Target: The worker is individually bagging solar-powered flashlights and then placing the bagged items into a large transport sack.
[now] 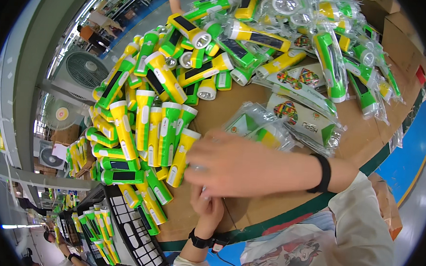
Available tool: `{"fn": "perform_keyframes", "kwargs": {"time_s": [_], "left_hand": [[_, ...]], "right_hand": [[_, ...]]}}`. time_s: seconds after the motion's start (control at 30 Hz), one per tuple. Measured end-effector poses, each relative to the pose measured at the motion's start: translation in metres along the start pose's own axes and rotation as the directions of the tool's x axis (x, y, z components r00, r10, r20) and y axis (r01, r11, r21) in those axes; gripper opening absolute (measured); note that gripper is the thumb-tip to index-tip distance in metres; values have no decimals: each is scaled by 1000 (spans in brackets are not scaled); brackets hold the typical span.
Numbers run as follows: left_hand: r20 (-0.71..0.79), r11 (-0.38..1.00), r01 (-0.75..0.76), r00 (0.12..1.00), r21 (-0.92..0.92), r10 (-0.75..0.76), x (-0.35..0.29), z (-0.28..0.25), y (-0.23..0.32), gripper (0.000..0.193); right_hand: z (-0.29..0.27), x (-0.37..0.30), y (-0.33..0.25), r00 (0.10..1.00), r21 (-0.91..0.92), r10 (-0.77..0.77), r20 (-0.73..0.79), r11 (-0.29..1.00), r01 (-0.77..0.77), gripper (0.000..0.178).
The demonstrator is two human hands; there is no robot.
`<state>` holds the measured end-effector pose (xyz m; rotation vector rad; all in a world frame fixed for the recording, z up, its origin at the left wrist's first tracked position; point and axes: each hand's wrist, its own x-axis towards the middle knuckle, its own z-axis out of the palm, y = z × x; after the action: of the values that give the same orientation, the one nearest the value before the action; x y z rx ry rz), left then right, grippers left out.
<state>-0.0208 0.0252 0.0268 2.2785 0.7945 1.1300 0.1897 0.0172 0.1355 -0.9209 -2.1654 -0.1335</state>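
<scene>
- The nearest flashlight (183, 158), yellow and green, lies just left of the hands, a bit left of the frame's middle, at the edge of a big loose heap (150, 80). Can't tell if the knuckles actually touch it.
- My guess on handling: fairly light, stiff plastic shell, kinda slick. I'd wrap fingers round the long body rather than the wider lamp end, and keep off the clear lens and the dark panel some of them show, since those look like the scratchable bits.
- The bagged flashlights (331, 67) up top right are probably worse: loose clear film would slide, so pinch through to the hard body.
- The empty-looking flat packs (297, 116), right of centre, look floppy and slippery; I'd grab them by an edge.
- Right hand (226, 160): its forearm comes in from the right, nearly level, black band (324, 174) on the wrist, back of the hand up, fingers curled down toward lower left. It's a bit blurry.
- Left hand (209, 208): below it, forearm rising from the bottom edge, dark strap (200, 240) on the wrist, fingers bent up.
- The hands are together, fingertips meeting over the brown tabletop (254, 208). There's a tiny shiny spot there, but can't tell what, if anything, they're gripping.
</scene>
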Motion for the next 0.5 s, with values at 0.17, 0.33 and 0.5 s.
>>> {"fn": "perform_keyframes", "kwargs": {"time_s": [0.17,0.33,0.5], "left_hand": [[-224,1000,22,975,13,-19,5,10,7,15],[-221,998,57,974,35,-48,18,15,17,7],[-286,999,33,958,15,-27,5,11,-6,12]], "right_hand": [[35,-15,-12,975,17,6,222,1000,-11,13],[40,-20,4,993,104,-31,117,994,19,6],[59,-16,-8,999,-68,-7,35,998,10,9]]}}
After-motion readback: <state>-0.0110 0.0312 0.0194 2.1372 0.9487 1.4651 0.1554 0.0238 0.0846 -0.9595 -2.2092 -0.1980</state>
